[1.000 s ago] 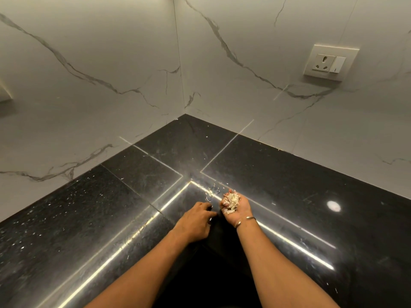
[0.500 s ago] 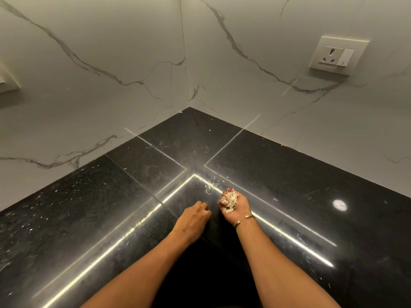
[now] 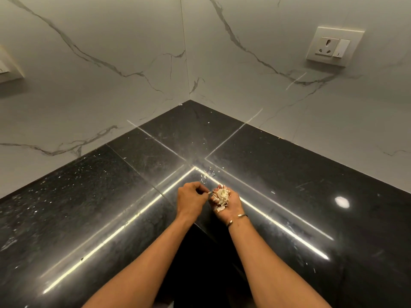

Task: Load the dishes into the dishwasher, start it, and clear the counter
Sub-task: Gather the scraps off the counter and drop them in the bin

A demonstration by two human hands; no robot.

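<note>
My right hand [image 3: 226,205] is cupped palm up just above the black granite counter [image 3: 289,174] and holds a small heap of pale, papery peel scraps [image 3: 222,195]. My left hand [image 3: 192,201] sits right beside it, fingers pinched together on a small scrap at the edge of the heap. A few loose scraps [image 3: 205,174] lie on the counter just beyond both hands, near the inner corner of the L-shaped top. No dishes or dishwasher are in view.
Marble-patterned walls meet in a corner [image 3: 189,94] behind the counter. A white socket with switch [image 3: 331,46] is on the right wall, another switch plate [image 3: 9,67] at the far left. Tiny specks [image 3: 55,192] dot the counter's left part. The inner front edge [image 3: 200,225] lies under my wrists.
My left hand has lifted from the counter and drawn in against my right hand's heap, pinching a scrap. The view has shifted slightly; the right hand keeps its place.
</note>
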